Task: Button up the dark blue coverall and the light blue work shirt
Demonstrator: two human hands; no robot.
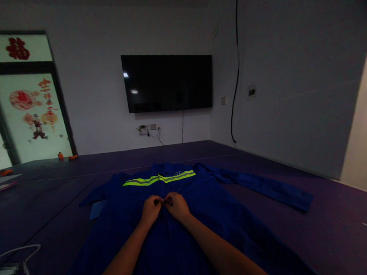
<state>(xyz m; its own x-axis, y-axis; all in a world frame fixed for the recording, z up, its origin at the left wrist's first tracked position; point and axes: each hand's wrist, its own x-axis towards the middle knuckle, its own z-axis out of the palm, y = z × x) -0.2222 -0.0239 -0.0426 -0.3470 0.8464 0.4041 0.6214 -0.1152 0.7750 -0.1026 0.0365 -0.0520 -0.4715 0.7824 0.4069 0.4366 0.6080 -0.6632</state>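
A dark blue work garment (202, 202) with long sleeves lies spread out in front of me, its collar end pointing away. A yellow-green reflective band (142, 181) crosses its chest, split at the front opening. Over the middle of the front, just below the band, my left hand (152, 207) and my right hand (177, 205) meet with fingertips almost touching. Both pinch the cloth along the front opening. Whether a button or zip lies between the fingertips is too dark and small to tell. One sleeve (272, 188) stretches out to the right.
The garment lies on a purple floor covering (335, 224). At the lower left is a white cable (26, 248) beside a blurred device. Small orange objects (60, 156) stand by the glass door (31, 108). A television (168, 83) hangs on the far wall; a black cable (236, 85) dangles at the right.
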